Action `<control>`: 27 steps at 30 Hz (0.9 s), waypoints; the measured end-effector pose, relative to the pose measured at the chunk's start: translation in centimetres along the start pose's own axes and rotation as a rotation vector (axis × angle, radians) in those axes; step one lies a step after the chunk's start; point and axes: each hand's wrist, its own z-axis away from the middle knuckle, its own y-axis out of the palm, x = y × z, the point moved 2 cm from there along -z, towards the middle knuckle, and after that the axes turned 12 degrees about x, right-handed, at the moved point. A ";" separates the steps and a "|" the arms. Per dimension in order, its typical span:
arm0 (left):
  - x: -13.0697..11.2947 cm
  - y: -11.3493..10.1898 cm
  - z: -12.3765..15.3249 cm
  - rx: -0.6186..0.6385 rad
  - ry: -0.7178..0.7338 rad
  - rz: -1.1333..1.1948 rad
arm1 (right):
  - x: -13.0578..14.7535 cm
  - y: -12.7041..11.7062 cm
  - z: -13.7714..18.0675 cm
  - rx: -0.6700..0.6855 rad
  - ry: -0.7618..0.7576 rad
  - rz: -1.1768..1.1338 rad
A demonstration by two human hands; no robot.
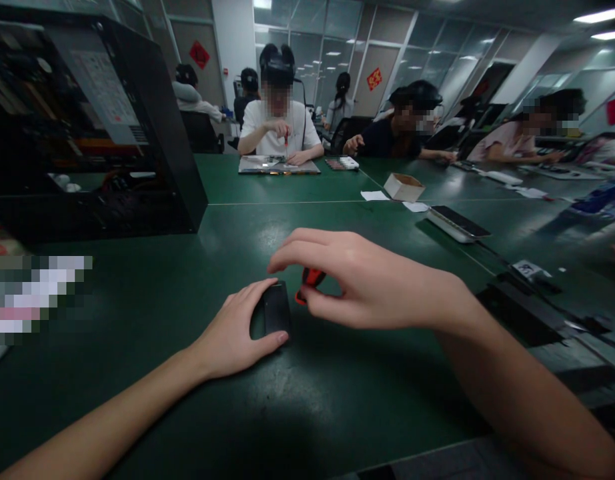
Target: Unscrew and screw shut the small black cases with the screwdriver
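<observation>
A small black rectangular device [277, 310] lies on the green tabletop [187, 313] in the middle of the head view. My left hand [240, 333] grips it, fingers along the far edge and thumb on the near right corner. Just right of it and raised above the table, my right hand [367, 280] pinches a red-and-black handled tool [313, 277] between thumb and fingers. Part of the tool is covered by my fingers, and its exact kind does not show. Tool and device look apart.
A large open black computer case [177, 153] stands at the left. Across the table a person [282, 127] works on a flat panel [247, 167]. Toward the right are a small open box [404, 188], a white-sided black device [455, 223] and cables [537, 293].
</observation>
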 end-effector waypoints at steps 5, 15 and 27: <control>-0.1 -0.1 0.0 0.004 0.000 0.013 | -0.1 0.0 -0.1 0.007 0.044 0.028; -0.1 -0.1 0.0 -0.014 0.007 0.024 | 0.3 0.0 0.0 0.007 0.047 0.022; -0.2 -0.2 0.0 -0.017 -0.011 0.034 | -1.3 1.4 -1.2 -0.266 0.041 0.071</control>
